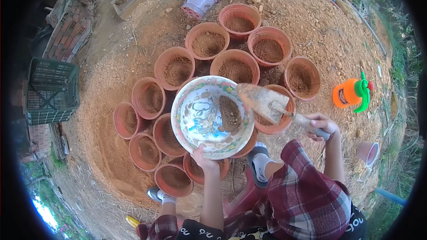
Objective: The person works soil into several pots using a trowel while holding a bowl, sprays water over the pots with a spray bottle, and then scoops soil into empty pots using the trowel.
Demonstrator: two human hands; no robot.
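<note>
My left hand [204,159] grips the near rim of a white patterned bowl [202,115], which is held over the terracotta-coloured pots. A patch of brown soil [230,113] lies in the bowl's right part. In my right hand [321,126] is the grey handle of a trowel [271,103]. The trowel's dirty blade points left, its tip over the bowl's right rim. Beneath the blade stands a pot [284,126] partly hidden by it. Around the bowl are several more pots holding some soil, such as one pot [174,67] at the upper left.
An orange spray bottle [347,93] with a green top stands at the right, above a small pinkish pot [368,153]. Purple pots [201,0] lie at the top. A green crate [51,91] and stacked bricks [71,35] are on the left.
</note>
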